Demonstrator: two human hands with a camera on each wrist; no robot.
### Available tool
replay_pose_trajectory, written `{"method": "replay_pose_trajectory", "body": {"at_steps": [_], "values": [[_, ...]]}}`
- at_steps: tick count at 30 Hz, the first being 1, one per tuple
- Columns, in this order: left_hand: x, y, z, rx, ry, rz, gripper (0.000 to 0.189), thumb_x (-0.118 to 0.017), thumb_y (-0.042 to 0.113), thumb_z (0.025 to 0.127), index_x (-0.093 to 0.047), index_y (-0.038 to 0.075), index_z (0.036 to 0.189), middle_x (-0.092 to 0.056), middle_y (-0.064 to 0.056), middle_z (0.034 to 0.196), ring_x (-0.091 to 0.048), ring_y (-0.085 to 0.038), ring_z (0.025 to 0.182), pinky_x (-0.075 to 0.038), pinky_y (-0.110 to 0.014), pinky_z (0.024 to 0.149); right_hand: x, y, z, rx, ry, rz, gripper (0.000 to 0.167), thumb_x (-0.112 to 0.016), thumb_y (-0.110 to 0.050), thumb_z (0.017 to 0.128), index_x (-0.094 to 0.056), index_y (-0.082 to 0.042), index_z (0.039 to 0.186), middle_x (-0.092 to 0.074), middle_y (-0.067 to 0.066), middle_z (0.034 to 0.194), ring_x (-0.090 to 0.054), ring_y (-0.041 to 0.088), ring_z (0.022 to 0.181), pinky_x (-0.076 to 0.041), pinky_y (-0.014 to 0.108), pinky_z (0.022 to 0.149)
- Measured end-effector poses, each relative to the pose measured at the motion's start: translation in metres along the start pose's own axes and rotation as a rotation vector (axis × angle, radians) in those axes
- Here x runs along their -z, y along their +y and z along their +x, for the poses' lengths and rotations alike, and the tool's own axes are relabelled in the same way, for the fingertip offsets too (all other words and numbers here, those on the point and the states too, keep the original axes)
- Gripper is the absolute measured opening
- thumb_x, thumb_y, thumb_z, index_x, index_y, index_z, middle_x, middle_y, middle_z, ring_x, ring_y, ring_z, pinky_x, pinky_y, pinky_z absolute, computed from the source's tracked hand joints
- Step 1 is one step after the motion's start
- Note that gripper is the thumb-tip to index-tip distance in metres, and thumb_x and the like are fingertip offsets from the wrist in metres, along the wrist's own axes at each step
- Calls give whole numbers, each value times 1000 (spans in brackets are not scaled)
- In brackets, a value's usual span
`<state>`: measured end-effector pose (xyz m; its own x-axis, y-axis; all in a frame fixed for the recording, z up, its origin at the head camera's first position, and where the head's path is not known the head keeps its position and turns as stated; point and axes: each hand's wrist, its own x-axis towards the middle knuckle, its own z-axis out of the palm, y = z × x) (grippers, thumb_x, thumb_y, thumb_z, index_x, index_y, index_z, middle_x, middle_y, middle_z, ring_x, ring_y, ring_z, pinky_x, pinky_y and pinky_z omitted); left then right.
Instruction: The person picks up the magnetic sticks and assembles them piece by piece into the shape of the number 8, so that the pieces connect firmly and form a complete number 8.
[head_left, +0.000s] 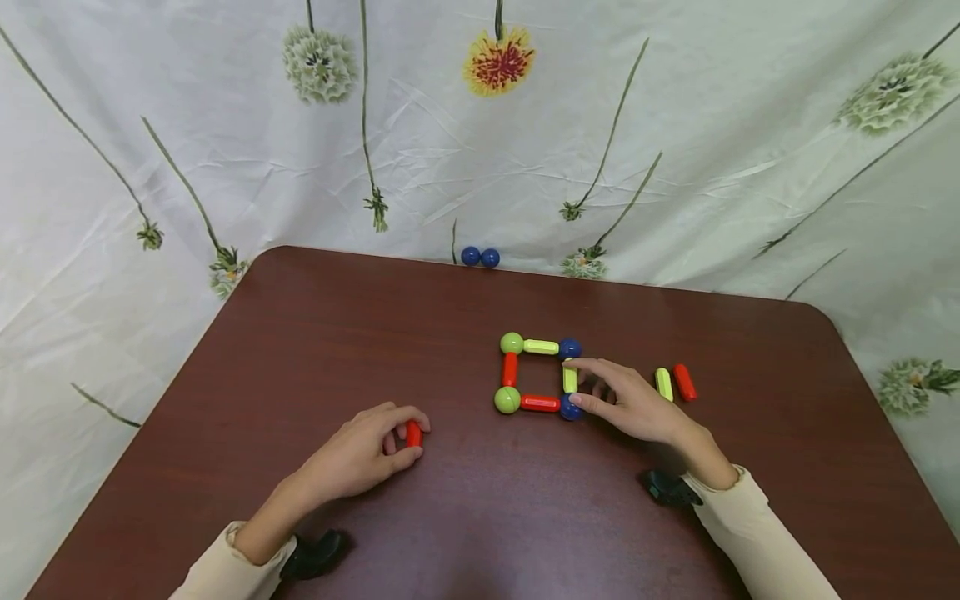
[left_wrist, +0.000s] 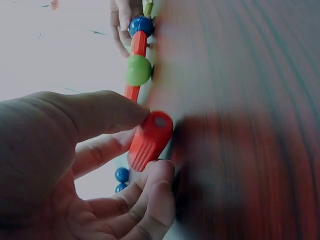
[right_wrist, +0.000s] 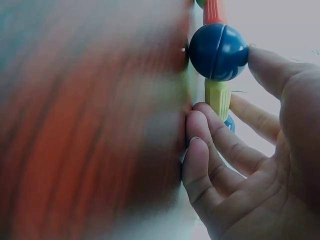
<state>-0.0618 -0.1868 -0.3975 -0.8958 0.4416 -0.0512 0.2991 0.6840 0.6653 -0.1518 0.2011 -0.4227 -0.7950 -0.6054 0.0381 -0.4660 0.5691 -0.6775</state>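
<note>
Red rod [head_left: 414, 434] lies toward the left of the dark brown table [head_left: 465, 508], between the thumb and fingers of the left hand [head_left: 360, 454], which grasps it in a pinch; a small grey disc shows on its end in the left wrist view. Whether the rod touches the tabletop I cannot tell. Behind that hand come a black wrist device [head_left: 315, 556] and a cream left sleeve [head_left: 232, 575]

Further right, at the table's far edge, two blue balls [head_left: 491, 257] sit side by side in front of a white floral cloth [head_left: 450, 133]

Near them, on the table's middle, lies a square frame [head_left: 511, 367]. Its left side is a red bar between a far green ball [head_left: 512, 342] and a near green ball [head_left: 507, 400]. A yellow-green bar [head_left: 542, 347] forms the far side and another red bar [head_left: 540, 403] the near side. On the right, a far blue ball [head_left: 569, 347] and a near blue ball [head_left: 570, 407] flank an upright yellow-green side bar [head_left: 570, 378]

There the right hand [head_left: 630, 400] grasps the frame, thumb against the near blue ball, index fingertip by the side bar's far end

Beyond it lie a loose yellow-green rod [head_left: 663, 384] and, just beside, a second loose red rod [head_left: 684, 382]; the right sleeve [head_left: 757, 529] reaches in from the near edge
</note>
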Motion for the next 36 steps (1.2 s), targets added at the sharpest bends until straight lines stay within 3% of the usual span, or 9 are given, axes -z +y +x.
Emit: {"method": "replay_pose_trajectory", "body": {"at_steps": [7, 16, 21, 27, 36], "values": [[-7, 3, 9, -21, -7, -103, 23, -68, 5, 89, -68, 14, 109, -57, 1, 89, -55, -2, 71, -51, -20, 65, 0, -1, 0, -1, -2, 4, 49, -68, -28, 97, -55, -10, 141, -63, 3, 113, -59, 8, 81, -51, 25, 69], [-15, 15, 22, -20, -133, -334, 27, -67, 1, 89, -65, 11, 114, -62, -2, 93, -63, -8, 75, -54, -20, 72, 1, -3, 1, 1, -1, -2, 49, -69, -26, 96, -55, -9, 141, -64, 4, 113, -60, 10, 81, -50, 26, 68], [-23, 21, 28, -24, -120, -406, 26, -69, 3, 90, -67, 9, 115, -63, -4, 96, -64, -8, 77, -55, -20, 74, 1, -4, 1, -4, -1, -7, 50, -69, -25, 96, -54, -9, 141, -64, 4, 112, -60, 10, 82, -50, 26, 69], [-33, 27, 35, -42, -134, -450, 26, -69, 3, 90, -68, 7, 116, -62, -8, 105, -66, -9, 84, -56, -20, 79, 1, -3, 0, -5, 3, -8, 50, -69, -26, 96, -55, -9, 141, -64, 5, 113, -60, 10, 82, -51, 26, 69], [-48, 36, 49, -69, -168, -400, 26, -70, 2, 88, -69, 8, 114, -63, -4, 99, -66, -8, 80, -56, -19, 76, 0, -3, 0, -4, 4, -7, 50, -69, -26, 96, -55, -10, 141, -64, 5, 117, -60, 9, 82, -51, 25, 69]]}}
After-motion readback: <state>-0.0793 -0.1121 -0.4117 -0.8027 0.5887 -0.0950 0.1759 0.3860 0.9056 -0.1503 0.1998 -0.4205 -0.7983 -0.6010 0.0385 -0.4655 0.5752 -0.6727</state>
